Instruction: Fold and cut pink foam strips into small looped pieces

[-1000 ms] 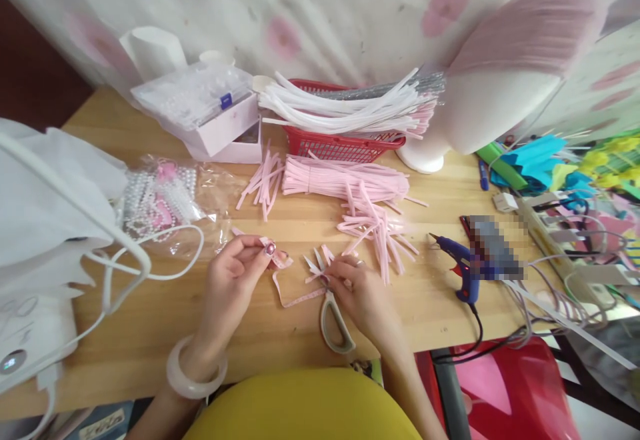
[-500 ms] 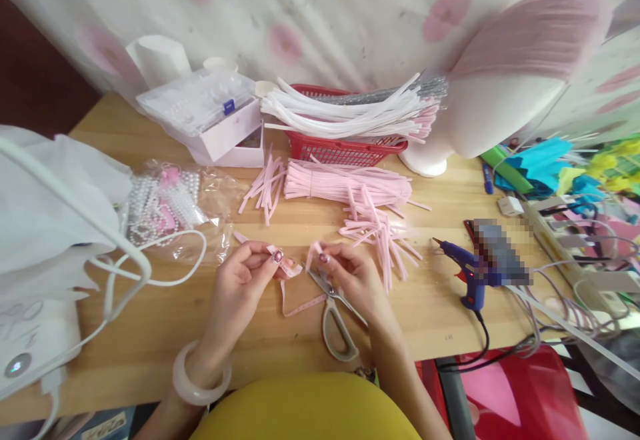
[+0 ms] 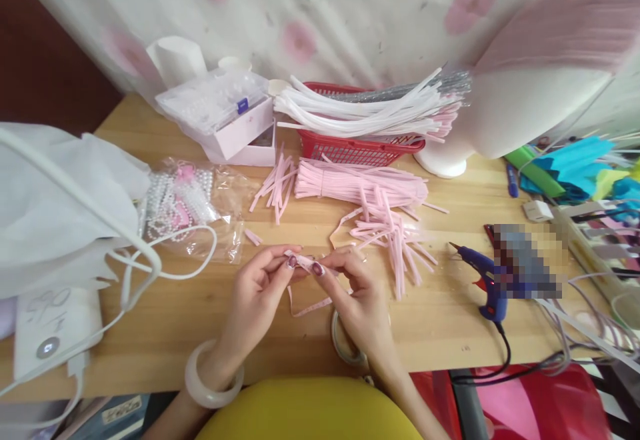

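Note:
A narrow pink tape measure (image 3: 303,263) with small printed marks is stretched between my hands at chest height over the table. My left hand (image 3: 260,287) pinches one part between thumb and fingers. Close beside it, my right hand (image 3: 357,293) is closed on the same strip with thumb and forefinger. Whether a short pink pipe cleaner is also between the fingers, I cannot make out. Slack tape hangs below and loops behind my right hand. Scissors (image 3: 336,333) lie beneath the right hand, mostly covered, with a light handle loop showing.
Cut pink pipe cleaners (image 3: 387,233) lie beside a tied pink bundle (image 3: 350,183). Behind stands a red basket (image 3: 345,150) of white stems. A blue glue gun (image 3: 485,273) rests at right. Bagged pearl beads (image 3: 180,200) and a white cable (image 3: 135,253) are at left.
My hands have come together, the right moving left to meet the tape at the left fingertips. A tape loop now shows behind the right hand, which covers more of the scissors. The view has shifted slightly.

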`<state>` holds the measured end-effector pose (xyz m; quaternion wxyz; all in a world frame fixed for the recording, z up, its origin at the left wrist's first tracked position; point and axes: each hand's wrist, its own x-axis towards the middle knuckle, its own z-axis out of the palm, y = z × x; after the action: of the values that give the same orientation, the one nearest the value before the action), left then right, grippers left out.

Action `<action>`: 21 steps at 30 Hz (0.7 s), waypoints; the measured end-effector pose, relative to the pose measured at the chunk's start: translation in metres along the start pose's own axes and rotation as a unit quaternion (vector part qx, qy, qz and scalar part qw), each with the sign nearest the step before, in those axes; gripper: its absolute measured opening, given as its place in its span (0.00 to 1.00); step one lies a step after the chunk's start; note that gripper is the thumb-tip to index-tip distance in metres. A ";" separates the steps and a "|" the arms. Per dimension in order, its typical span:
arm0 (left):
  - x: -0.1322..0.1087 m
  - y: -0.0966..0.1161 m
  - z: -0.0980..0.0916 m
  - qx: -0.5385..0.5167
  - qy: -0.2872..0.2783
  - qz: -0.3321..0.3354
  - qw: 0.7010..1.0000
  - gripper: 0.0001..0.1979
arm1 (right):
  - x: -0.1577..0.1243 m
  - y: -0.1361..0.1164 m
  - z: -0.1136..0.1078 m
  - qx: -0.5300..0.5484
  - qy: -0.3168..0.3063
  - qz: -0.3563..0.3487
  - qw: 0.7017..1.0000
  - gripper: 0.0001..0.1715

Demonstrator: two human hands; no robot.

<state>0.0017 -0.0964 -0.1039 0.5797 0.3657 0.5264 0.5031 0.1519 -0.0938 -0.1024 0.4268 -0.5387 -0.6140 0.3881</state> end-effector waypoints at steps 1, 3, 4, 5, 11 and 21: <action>-0.001 0.001 0.001 0.002 -0.001 0.002 1.000 0.13 | 0.000 0.001 0.003 -0.001 0.005 -0.005 1.000 0.06; -0.003 0.002 0.003 0.007 0.001 0.008 1.000 0.13 | -0.001 0.002 0.006 0.001 0.016 -0.012 1.000 0.05; -0.004 0.002 0.005 0.007 0.004 0.011 1.000 0.13 | -0.001 0.002 0.006 0.003 0.027 -0.012 1.000 0.04; -0.004 0.002 0.006 0.006 0.007 0.012 1.000 0.14 | -0.002 0.002 0.006 0.006 0.041 -0.012 0.999 0.04; -0.007 0.000 0.010 -0.021 0.010 0.007 1.000 0.13 | -0.005 0.002 0.005 0.051 0.046 -0.006 0.998 0.03; -0.009 0.003 0.009 -0.003 0.005 -0.008 1.000 0.13 | -0.001 0.002 0.002 0.057 0.026 -0.003 0.998 0.04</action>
<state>0.0104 -0.1034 -0.0973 0.5822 0.3572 0.5310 0.5015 0.1502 -0.0946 -0.1049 0.4739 -0.5220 -0.5808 0.4071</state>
